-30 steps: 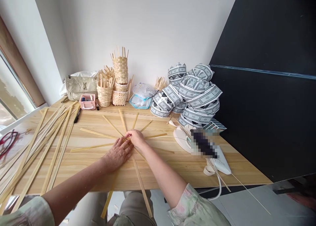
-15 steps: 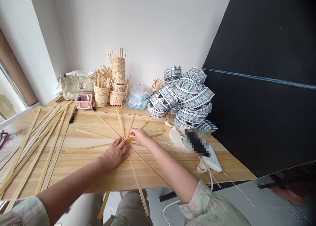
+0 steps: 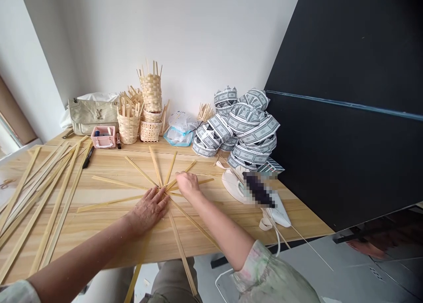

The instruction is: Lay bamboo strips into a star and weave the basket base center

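Flat bamboo strips (image 3: 180, 245) cross at one point on the table and fan out like spokes, two of them hanging past the front edge. Over the crossing my left hand (image 3: 150, 210) lies palm down, fingers spread and pressing on the strips. Just right of the centre, my right hand (image 3: 187, 185) is closed in a pinch on a thin bamboo strip (image 3: 206, 175). That thin strip shows between the crossing and my fingers, and again to the right of the hand. My fingers partly hide the crossing itself.
Loose bamboo strips (image 3: 56, 201) cover the table's left side, beside a black marker (image 3: 88, 157). Woven baskets (image 3: 152, 93), a pink box (image 3: 104, 137), a handbag (image 3: 94, 115) and a plastic bag (image 3: 180, 129) stand at the back. Patterned paper bands (image 3: 246, 126) are piled at right.
My right hand has moved slightly away from the crossing, and the thin strip's free end has swung away from me. My left hand stays on the crossing. The view has shifted a little.
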The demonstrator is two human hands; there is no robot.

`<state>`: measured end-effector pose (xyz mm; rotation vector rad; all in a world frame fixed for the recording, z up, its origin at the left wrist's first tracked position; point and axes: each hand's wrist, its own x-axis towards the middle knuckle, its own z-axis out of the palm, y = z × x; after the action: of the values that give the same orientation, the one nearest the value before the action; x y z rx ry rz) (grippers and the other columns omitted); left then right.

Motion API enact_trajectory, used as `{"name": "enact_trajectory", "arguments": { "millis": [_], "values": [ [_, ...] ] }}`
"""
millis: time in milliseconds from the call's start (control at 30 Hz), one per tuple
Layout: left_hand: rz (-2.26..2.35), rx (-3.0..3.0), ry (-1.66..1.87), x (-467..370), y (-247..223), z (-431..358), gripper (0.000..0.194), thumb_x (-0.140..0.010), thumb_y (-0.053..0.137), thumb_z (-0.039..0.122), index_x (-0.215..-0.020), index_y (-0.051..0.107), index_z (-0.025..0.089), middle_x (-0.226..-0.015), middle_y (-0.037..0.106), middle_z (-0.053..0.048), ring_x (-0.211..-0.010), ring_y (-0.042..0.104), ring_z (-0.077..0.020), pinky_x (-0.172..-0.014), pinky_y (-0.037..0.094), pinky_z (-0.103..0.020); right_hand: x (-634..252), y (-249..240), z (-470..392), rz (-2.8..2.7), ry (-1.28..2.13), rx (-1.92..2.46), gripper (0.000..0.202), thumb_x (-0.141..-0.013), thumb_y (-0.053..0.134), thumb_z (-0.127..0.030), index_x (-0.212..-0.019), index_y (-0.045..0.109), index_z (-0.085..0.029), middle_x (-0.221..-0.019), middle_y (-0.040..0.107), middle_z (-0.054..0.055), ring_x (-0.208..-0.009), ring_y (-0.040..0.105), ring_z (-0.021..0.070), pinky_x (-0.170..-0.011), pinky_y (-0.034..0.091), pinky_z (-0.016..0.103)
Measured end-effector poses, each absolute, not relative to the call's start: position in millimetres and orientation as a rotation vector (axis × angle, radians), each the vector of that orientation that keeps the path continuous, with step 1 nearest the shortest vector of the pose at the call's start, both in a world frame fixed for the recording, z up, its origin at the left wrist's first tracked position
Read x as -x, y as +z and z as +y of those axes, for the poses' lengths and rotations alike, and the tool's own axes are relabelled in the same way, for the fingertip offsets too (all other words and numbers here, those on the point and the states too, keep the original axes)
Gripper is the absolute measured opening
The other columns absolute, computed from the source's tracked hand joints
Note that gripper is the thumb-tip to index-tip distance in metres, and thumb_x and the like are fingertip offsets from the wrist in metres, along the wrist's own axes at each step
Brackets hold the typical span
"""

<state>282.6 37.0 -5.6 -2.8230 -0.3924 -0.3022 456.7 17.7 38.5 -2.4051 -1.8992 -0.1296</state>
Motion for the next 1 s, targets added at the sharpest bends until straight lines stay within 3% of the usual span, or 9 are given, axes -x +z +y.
{"name": "enact_trajectory", "arguments": {
  "millis": [233,433,633,733,867,1000],
  "values": [
    [-0.443,2.834,-0.312,-282.8,-4.5,36.4,0.039,-0.088,0.036,0.033,-0.122,0.046,0.016,-0.130,0.041,-0.016,-0.119,0.036,-0.0303,-0.095,0.029,-0.043,-479.8,16.3,16.4,-1.980,-0.106,2.100,0.036,-0.079,0.036,-0.003,-0.108,0.049,-0.020,-0.102,0.059,0.001,-0.096,0.048,0.0129,-0.081,0.035,0.022],
    [-0.400,2.815,-0.331,-281.7,-8.6,37.5,0.040,-0.088,0.035,0.033,-0.123,0.043,0.015,-0.131,0.040,-0.016,-0.121,0.034,-0.0301,-0.096,0.028,-0.044,-489.1,20.2,23.7,-2.153,-0.042,1.928,0.040,-0.070,0.039,0.001,-0.103,0.050,-0.019,-0.091,0.059,0.002,-0.090,0.048,0.0154,-0.078,0.033,0.025],
    [-0.376,2.800,-0.303,-281.3,-6.0,37.2,0.041,-0.088,0.036,0.032,-0.124,0.043,0.014,-0.130,0.040,-0.018,-0.120,0.035,-0.0320,-0.096,0.027,-0.045,-495.8,31.1,32.0,-2.346,0.017,1.870,0.053,-0.062,0.041,0.005,-0.108,0.048,-0.022,-0.098,0.058,0.003,-0.093,0.049,0.0174,-0.073,0.031,0.029],
    [-0.366,2.798,-0.280,-281.0,-4.8,36.9,0.041,-0.088,0.036,0.032,-0.124,0.043,0.014,-0.130,0.040,-0.017,-0.120,0.034,-0.0322,-0.096,0.027,-0.045,-496.1,35.1,28.8,-2.451,-0.112,1.872,0.054,-0.067,0.039,0.005,-0.112,0.046,-0.023,-0.099,0.056,0.005,-0.093,0.048,0.0173,-0.074,0.029,0.031],
    [-0.385,2.819,-0.316,-281.0,-6.3,37.1,0.041,-0.088,0.035,0.032,-0.125,0.042,0.015,-0.131,0.040,-0.016,-0.121,0.034,-0.0298,-0.097,0.026,-0.044,-492.4,34.0,20.0,-2.468,-0.440,1.834,0.036,-0.080,0.037,-0.004,-0.109,0.050,-0.022,-0.084,0.058,0.005,-0.085,0.046,0.0184,-0.077,0.027,0.034],
    [-0.431,2.847,-0.301,-282.0,-4.4,36.2,0.041,-0.088,0.035,0.033,-0.124,0.043,0.016,-0.131,0.040,-0.015,-0.121,0.034,-0.0297,-0.096,0.028,-0.043,-488.5,25.7,15.1,-2.377,-0.698,1.831,0.027,-0.085,0.036,-0.011,-0.104,0.053,-0.021,-0.079,0.058,0.005,-0.084,0.042,0.0197,-0.082,0.023,0.039]
  ]
}}
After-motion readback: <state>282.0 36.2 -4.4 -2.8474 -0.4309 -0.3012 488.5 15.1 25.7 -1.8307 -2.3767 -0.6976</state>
